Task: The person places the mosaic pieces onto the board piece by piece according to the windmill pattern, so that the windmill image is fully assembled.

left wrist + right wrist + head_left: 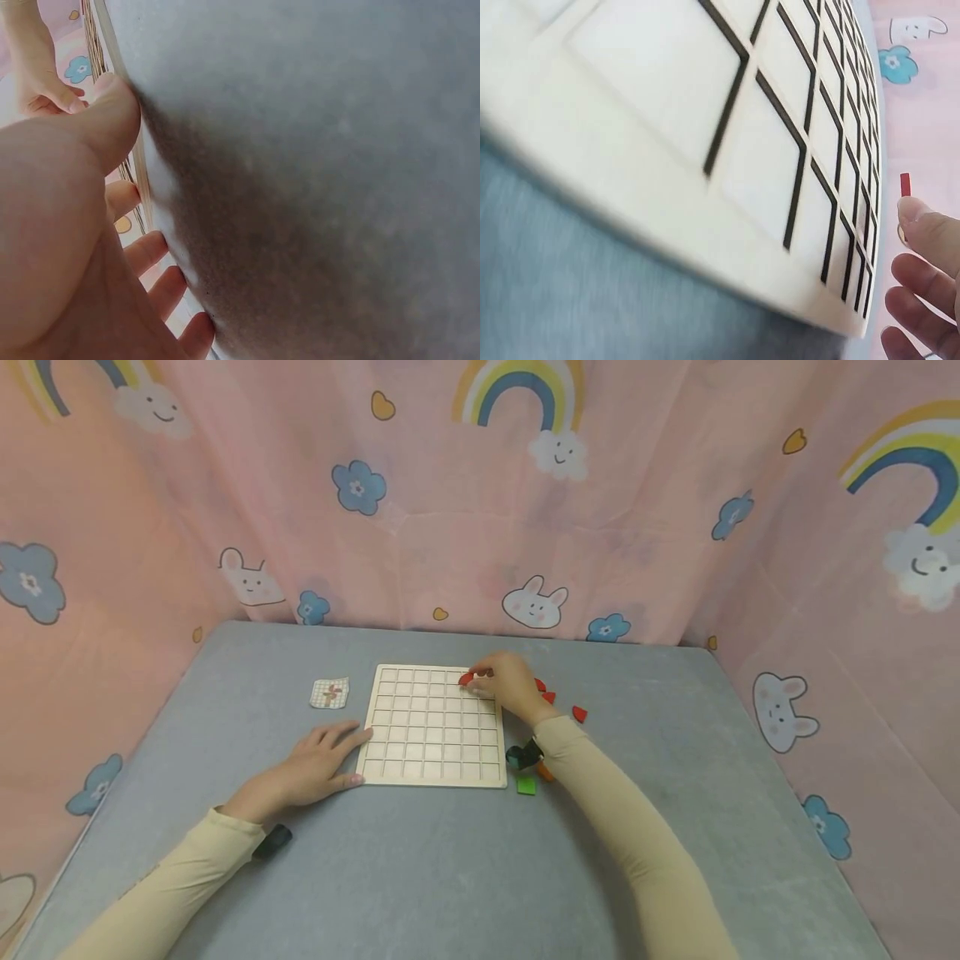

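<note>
A pale wooden board with a grid of square recesses lies flat on the grey table. My right hand pinches a small red piece between thumb and fingertips, over the board's far right corner. In the right wrist view the red piece stands edge-on above the thumb. At the board's near left side, my left hand rests with straight, spread fingers touching the edge. The left wrist view shows its thumb against the board's side.
Several red pieces lie right of the board, partly behind the right wrist. A green square and an orange piece sit by the near right corner. Left of the board is a small patterned card. A pink curtain hangs behind the table.
</note>
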Action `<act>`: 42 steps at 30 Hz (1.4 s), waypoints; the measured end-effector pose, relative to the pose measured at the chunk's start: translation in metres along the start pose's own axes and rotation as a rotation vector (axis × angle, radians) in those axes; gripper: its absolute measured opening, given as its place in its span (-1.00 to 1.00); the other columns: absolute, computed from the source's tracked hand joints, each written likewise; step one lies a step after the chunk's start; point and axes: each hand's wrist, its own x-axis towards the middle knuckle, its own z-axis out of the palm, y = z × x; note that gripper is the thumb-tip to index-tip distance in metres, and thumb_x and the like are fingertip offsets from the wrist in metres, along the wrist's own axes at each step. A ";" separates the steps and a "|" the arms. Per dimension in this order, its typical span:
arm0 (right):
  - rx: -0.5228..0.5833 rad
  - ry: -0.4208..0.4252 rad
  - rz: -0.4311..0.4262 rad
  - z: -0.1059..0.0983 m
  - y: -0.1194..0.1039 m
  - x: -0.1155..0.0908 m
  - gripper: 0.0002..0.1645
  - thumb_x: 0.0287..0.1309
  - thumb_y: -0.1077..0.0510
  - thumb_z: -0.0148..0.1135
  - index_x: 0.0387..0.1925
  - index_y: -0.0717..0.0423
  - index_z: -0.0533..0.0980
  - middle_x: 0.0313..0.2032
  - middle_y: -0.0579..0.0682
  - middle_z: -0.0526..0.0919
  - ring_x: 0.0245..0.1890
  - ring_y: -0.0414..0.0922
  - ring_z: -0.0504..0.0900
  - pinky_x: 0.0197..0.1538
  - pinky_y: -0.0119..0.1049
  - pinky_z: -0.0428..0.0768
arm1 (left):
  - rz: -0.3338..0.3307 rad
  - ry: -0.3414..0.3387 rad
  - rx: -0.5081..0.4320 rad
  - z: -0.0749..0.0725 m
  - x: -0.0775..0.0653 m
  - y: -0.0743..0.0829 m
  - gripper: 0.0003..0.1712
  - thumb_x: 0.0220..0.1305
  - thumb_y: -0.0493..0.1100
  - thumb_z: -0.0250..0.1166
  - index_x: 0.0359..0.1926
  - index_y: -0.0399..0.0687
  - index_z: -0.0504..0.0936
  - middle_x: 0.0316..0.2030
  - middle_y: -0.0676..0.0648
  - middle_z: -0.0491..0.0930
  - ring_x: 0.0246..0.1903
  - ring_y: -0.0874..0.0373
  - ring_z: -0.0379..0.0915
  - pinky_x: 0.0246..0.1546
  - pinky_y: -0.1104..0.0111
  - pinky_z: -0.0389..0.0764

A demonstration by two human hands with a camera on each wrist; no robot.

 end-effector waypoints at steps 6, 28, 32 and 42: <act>0.021 -0.033 0.005 0.008 -0.010 0.003 -0.64 0.35 0.04 0.47 0.08 0.13 0.77 -0.08 0.08 0.78 -0.09 0.00 0.66 0.03 -0.11 0.61 | 0.005 0.008 -0.006 0.000 -0.002 0.001 -0.17 0.51 0.05 0.33 0.60 -0.19 0.26 0.54 -0.43 0.15 0.43 -0.52 0.14 0.30 -0.42 0.26; 0.052 -0.066 -0.026 0.028 -0.031 0.010 -0.67 0.35 0.04 0.47 0.07 0.07 0.77 -0.08 0.04 0.75 -0.09 -0.05 0.64 0.05 -0.13 0.61 | 0.016 0.024 0.003 0.001 0.000 -0.001 -0.17 0.49 0.04 0.34 0.59 -0.20 0.28 0.53 -0.43 0.17 0.43 -0.51 0.15 0.29 -0.42 0.28; 0.042 -0.068 -0.027 0.028 -0.033 0.009 -0.67 0.36 0.05 0.46 0.07 0.08 0.77 -0.03 0.05 0.75 -0.04 -0.04 0.65 0.10 -0.12 0.61 | 0.032 0.036 -0.001 0.000 -0.002 0.001 -0.17 0.48 0.01 0.37 0.58 -0.23 0.29 0.52 -0.45 0.17 0.41 -0.53 0.16 0.26 -0.43 0.29; 0.041 -0.057 -0.043 0.029 -0.033 0.008 -0.66 0.32 0.06 0.49 0.04 0.12 0.78 -0.02 0.08 0.76 0.00 0.00 0.68 0.14 -0.10 0.62 | 0.010 0.019 -0.004 -0.002 -0.003 0.003 -0.17 0.50 0.05 0.34 0.59 -0.21 0.28 0.53 -0.44 0.17 0.43 -0.53 0.15 0.31 -0.41 0.26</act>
